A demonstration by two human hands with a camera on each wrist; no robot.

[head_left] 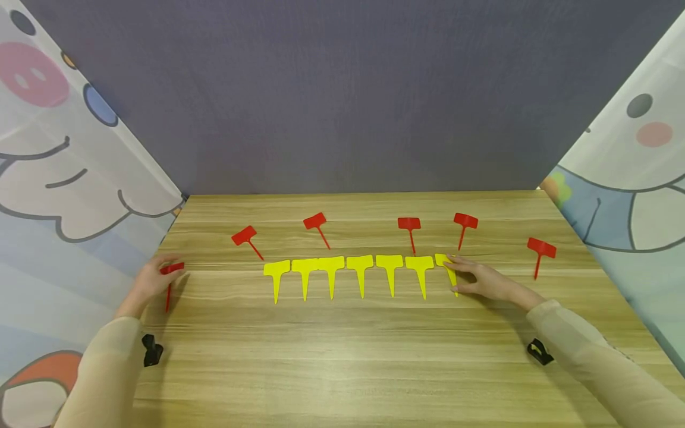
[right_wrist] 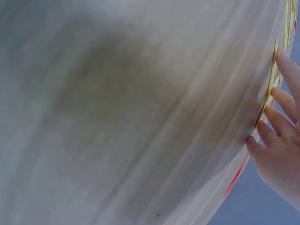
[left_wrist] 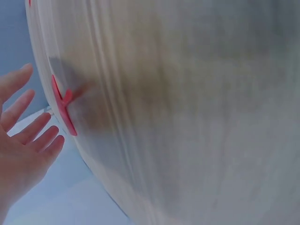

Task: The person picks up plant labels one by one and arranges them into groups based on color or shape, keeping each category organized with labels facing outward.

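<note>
Several yellow T-shaped plant labels (head_left: 361, 267) lie side by side in a row across the wooden table. My right hand (head_left: 484, 280) touches the rightmost yellow label (head_left: 452, 279), which is tilted and partly hidden by the fingers. In the right wrist view, the fingers (right_wrist: 279, 119) are spread along the yellow label's edge (right_wrist: 268, 89). At the table's left side my left hand (head_left: 152, 279) is over a red T-shaped plant label (head_left: 168, 294). The left wrist view has that hand's fingers (left_wrist: 35, 129) extended and apart from the red label (left_wrist: 61, 107).
More red labels (head_left: 244, 235) lie scattered behind the yellow row, with one red label (head_left: 541, 248) farther right. Small black objects (head_left: 152, 351) appear beside each forearm. A grey panel (head_left: 353, 101) stands behind the table, with cartoon-print fabric (head_left: 80, 178) at both sides.
</note>
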